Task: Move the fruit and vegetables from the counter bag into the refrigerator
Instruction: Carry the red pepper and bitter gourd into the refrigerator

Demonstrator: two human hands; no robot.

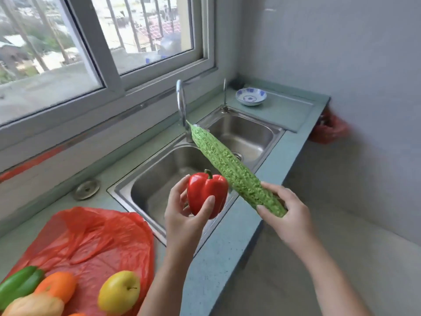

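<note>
Item: I am gripping a red bell pepper [206, 193] in my left hand [185, 215], and my right hand [288, 215] is clasping the near end of a bitter gourd [230, 168], its length slanting away up-left. The red plastic bag [91, 238] with remaining fruit is lying down-left of my left hand; no refrigerator visible.

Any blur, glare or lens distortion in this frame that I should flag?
Head view: daylight from the window, soft, no harsh glare; wide-angle bending of the counter edge; red bell pepper and bitter gourd fairly sharp; red object at far right smeared.
</note>
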